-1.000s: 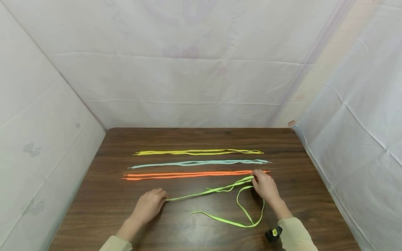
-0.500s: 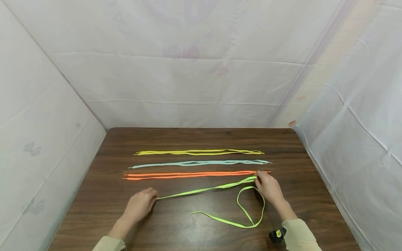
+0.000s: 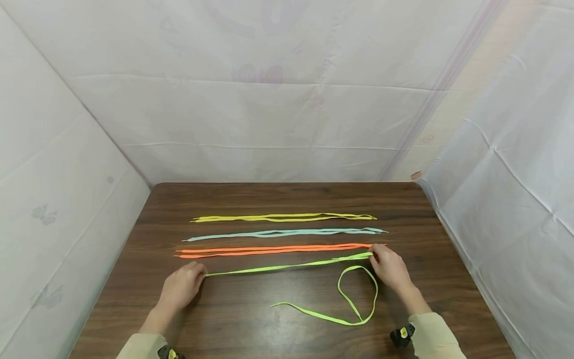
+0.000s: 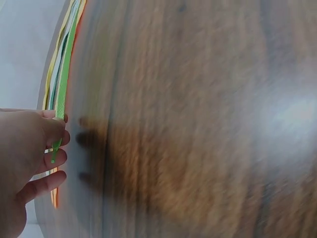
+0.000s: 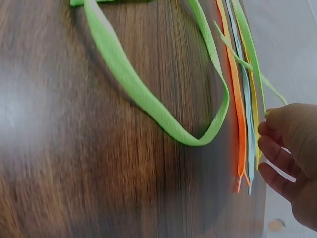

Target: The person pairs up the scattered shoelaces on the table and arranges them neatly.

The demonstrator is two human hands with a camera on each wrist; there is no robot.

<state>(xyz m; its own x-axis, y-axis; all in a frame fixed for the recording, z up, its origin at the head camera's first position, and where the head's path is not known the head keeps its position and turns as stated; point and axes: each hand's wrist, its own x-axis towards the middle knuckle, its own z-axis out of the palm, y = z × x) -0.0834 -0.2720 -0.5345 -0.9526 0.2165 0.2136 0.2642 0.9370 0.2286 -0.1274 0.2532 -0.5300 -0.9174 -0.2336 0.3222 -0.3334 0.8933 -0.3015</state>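
A lime-green shoelace [image 3: 278, 268] is stretched between my two hands in front of the other laces. My left hand [image 3: 183, 286] pinches it near one end; in the left wrist view its tip [image 4: 53, 157] sticks out past the thumb. My right hand [image 3: 391, 267] pinches the lace at the right, close to the right ends of the orange laces [image 3: 278, 249]. In the right wrist view, a short loose end [image 5: 233, 52] of green lace crosses the taut strand near the fingers. A second green shoelace [image 3: 323, 316] lies looped on the table nearer me.
Beyond the orange laces lie pale blue laces [image 3: 287, 232] and yellow laces [image 3: 287, 217], laid out in roughly parallel rows. The dark wooden table [image 3: 251, 324] is bounded by white hanging sheets [image 3: 269, 119] at the back and both sides.
My left hand has moved left and slightly away from me, drawing the green shoelace out straight. My right hand has shifted a little right. The looped green shoelace has stayed put.
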